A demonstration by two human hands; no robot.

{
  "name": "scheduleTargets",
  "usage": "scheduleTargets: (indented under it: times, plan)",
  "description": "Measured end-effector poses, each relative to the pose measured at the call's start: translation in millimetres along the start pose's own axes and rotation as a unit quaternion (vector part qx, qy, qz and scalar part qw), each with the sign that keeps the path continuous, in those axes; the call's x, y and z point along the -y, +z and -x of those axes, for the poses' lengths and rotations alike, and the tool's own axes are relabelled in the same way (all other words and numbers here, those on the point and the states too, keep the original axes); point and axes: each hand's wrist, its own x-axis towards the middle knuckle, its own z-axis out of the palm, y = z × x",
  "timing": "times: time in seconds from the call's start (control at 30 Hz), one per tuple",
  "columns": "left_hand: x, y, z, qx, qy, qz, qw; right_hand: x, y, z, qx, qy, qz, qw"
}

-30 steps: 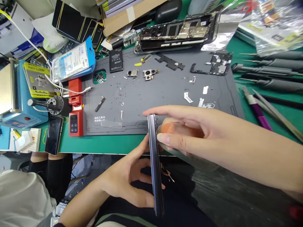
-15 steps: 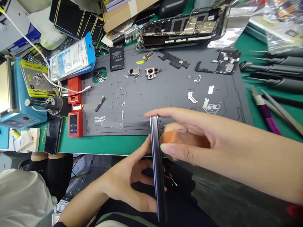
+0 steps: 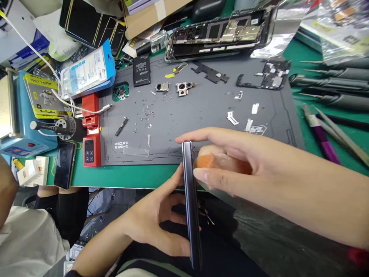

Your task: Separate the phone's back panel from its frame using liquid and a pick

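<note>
A dark phone frame [image 3: 190, 207] is held edge-on above my lap, so its broad faces are hidden. My left hand [image 3: 161, 219] grips it from the left, thumb low on its side and fingers behind. In my right hand [image 3: 227, 169] is a blurred orange object [image 3: 206, 161] with a pale part, pressed between thumb and curled fingers against the frame's right side. What kind of object it is I cannot make out. The right index finger stretches across the frame's top end. Beyond lies a grey work mat [image 3: 173, 123] with small screws and metal brackets [image 3: 232, 118].
An opened phone [image 3: 219, 34], battery [image 3: 142, 70] and camera modules [image 3: 184, 88] lie at the back. A red device [image 3: 92, 130] borders the mat's left. Screwdrivers [image 3: 331, 82] and tweezers [image 3: 343, 134] lie right. A seated person [image 3: 31, 238] is at left.
The orange object and my right hand have shifted slightly against the frame. The view has moved a little. The other person's arm has come in at the left edge.
</note>
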Motion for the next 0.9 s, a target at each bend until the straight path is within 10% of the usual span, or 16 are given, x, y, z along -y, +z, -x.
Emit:
scheduleTargets:
  times: [0.9]
  plan:
    - [-4.4,3.5,2.7,-0.022,-0.013,-0.029,0.999,0.3,-4.0,0.7,0.012,-0.022,0.014,1.000]
